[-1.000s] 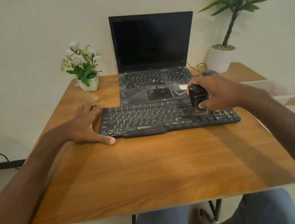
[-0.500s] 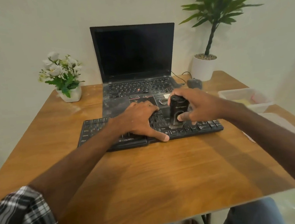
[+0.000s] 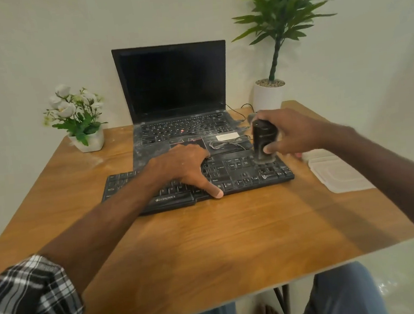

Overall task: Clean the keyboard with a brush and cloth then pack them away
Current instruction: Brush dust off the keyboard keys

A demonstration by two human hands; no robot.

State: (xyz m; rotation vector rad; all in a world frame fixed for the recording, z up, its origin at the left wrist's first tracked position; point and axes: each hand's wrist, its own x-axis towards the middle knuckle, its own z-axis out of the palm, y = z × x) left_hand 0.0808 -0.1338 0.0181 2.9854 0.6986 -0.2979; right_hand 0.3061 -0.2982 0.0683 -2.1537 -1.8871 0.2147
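Brushing was in hand: the right hand [image 3: 296, 131] had its fingers clamped on the upright brush [image 3: 264, 139] at the right end of the keyboard [image 3: 240, 176], the left hand [image 3: 184, 166] lay flat-fingered on its middle, and the next stroke would need light sweeps across the dusty keys.

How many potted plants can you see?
2: a flower pot on the table's back left corner, and a tall plant behind its back right corner. None looks hidden.

The keyboard [image 3: 240, 176] and laptop [image 3: 172, 84] were black, the counter [image 3: 208, 244] orange-brown wood grain, the sleeve [image 3: 26, 305] black-and-white plaid.
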